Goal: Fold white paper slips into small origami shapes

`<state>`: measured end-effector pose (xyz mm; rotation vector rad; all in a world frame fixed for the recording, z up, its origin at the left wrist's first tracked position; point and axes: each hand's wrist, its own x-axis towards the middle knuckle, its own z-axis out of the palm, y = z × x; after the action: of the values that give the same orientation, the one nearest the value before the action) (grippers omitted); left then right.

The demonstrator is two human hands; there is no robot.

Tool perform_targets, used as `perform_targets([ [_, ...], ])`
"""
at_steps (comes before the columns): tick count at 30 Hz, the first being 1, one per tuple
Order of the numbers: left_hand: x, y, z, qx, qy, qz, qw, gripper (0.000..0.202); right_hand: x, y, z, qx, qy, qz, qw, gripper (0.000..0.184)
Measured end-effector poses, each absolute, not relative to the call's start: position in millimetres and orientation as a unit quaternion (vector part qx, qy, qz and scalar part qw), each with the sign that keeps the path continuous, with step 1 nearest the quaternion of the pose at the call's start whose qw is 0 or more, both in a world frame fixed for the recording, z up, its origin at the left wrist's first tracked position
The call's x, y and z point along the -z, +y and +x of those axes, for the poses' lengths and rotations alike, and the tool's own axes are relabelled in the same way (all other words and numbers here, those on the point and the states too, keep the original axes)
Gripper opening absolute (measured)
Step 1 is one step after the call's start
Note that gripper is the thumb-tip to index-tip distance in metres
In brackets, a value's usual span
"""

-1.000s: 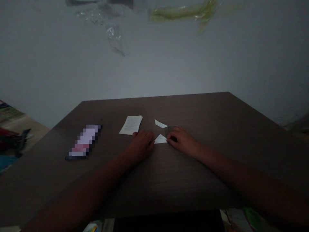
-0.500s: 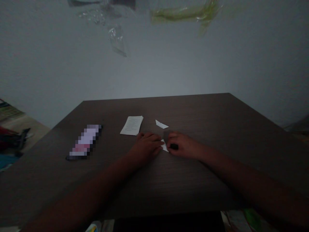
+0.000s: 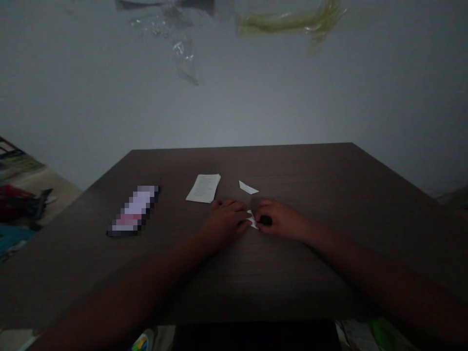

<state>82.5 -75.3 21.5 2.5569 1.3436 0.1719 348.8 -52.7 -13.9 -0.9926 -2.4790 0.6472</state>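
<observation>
A small white paper piece (image 3: pixel 251 219), narrow and pointed, sits on the dark wood table (image 3: pixel 292 168) between my hands. My left hand (image 3: pixel 224 222) presses its fingertips against the piece's left side, and my right hand (image 3: pixel 280 219) meets its right side. A small dark patch (image 3: pixel 265 220) shows on my right fingers, too dim to identify. Above them lie a white paper triangle (image 3: pixel 248 187) and a printed paper slip (image 3: pixel 203 188), both apart from my hands.
A pixelated flat object (image 3: pixel 133 210) lies at the table's left. The table's far and side edges show, with a grey wall (image 3: pixel 234 107) beyond, bearing clear plastic (image 3: pixel 185 61) and a green strip (image 3: pixel 288 22). Red cloth (image 3: pixel 18 204) lies on the floor at left.
The small paper piece has gone from a flat triangle to a narrower, pinched shape. My hands have moved closer around it, and the view has shifted slightly.
</observation>
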Motion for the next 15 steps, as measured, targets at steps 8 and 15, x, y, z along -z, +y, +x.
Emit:
perform_targets([
  [8, -20, -76, 81, -0.061, 0.454, 0.881, 0.123, 0.031, 11, -54, 347, -0.232, -0.883, -0.358, 0.194, 0.017],
  [15, -27, -80, 84, -0.06, 0.437, 0.889, 0.125, 0.027, 10, -54, 338, -0.223, -0.87, -0.388, 0.205, 0.02],
])
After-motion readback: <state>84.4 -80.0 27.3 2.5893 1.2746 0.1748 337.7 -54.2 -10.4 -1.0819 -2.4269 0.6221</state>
